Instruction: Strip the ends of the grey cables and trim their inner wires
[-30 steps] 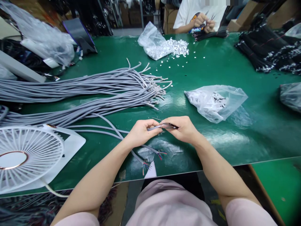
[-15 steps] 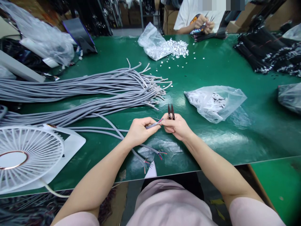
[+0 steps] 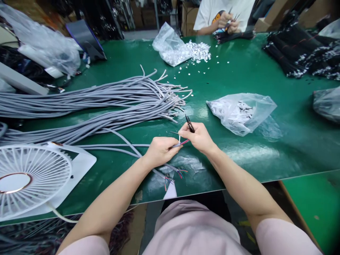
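Observation:
My left hand (image 3: pixel 162 151) is closed around a grey cable (image 3: pixel 175 145), close to its stripped end. Red and dark inner wires (image 3: pixel 184 142) stick out of that end toward the right. Tucked in my closed right hand (image 3: pixel 198 136) is a pair of small dark scissors (image 3: pixel 189 124), tips pointing up and away. The thumb and forefinger of this hand pinch a white strip (image 3: pixel 180 138) that rises from the cable end. A thin dark strand juts left beside these fingertips. Two other grey cables with bared coloured wires (image 3: pixel 181 173) lie below my hands.
Grey cable bundles (image 3: pixel 111 122) stretch across the left. A white fan (image 3: pixel 34 177) stands front left. Plastic bags of white pieces lie at right (image 3: pixel 241 113) and at the back (image 3: pixel 172 47). Black cable bundles (image 3: pixel 300 53) fill the far right. Across the table, a person's hands (image 3: pixel 228 23) hold thin dark pieces.
My right hand has risen slightly from the cable, drawing the white strip upward. The scissors have turned, their blades now closer together in view. My left hand stays on the cable.

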Available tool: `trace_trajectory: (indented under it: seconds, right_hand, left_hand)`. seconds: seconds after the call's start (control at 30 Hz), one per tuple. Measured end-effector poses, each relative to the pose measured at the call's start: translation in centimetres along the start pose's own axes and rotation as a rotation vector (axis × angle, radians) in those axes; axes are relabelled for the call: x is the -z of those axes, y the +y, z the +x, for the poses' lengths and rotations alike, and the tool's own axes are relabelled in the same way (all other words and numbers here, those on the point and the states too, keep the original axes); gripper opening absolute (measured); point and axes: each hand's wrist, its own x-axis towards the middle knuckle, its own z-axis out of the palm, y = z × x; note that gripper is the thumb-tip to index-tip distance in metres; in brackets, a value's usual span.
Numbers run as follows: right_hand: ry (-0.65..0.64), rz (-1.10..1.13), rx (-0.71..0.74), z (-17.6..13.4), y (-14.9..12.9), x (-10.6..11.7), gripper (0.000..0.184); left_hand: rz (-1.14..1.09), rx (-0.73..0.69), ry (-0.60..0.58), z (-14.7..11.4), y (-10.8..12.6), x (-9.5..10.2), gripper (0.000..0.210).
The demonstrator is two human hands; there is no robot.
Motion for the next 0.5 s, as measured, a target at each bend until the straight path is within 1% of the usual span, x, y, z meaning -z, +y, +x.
trace_trajectory:
  seconds: [0.07,0.13,0.2,0.27,0.37,0.4,0.5]
  right_hand:
    - [-0.015,0.021,0.003,0.2,0.4,0.2,0.018]
    - [-0.048,0.030,0.039,0.1,0.3,0.3,0.019]
    - [-0.090,0.041,0.066,-0.3,-0.1,0.3,0.020]
    - [-0.072,0.014,0.092,-0.8,-0.7,0.3,0.021]
    - [0.017,-0.104,0.122,-1.4,-1.2,0.4,0.025]
    - [0.020,-0.148,0.129,-1.6,-1.3,0.5,0.026]
    - [-0.048,-0.265,0.159,-2.1,-0.9,0.6,0.026]
  left_hand:
    - [-0.129,0.107,-0.054,0.2,0.0,0.3,0.018]
    - [-0.338,0.230,-0.120,0.5,0.0,0.6,0.025]
    - [-0.544,0.350,-0.157,0.7,0.0,0.8,0.033]
    - [-0.673,0.441,-0.154,0.7,-0.2,0.8,0.037]
    - [-0.773,0.497,-0.115,0.7,-0.4,0.6,0.034]
    - [-0.803,0.516,-0.096,0.7,-0.4,0.5,0.035]
    - [-0.879,0.566,-0.058,0.7,-0.6,0.2,0.038]
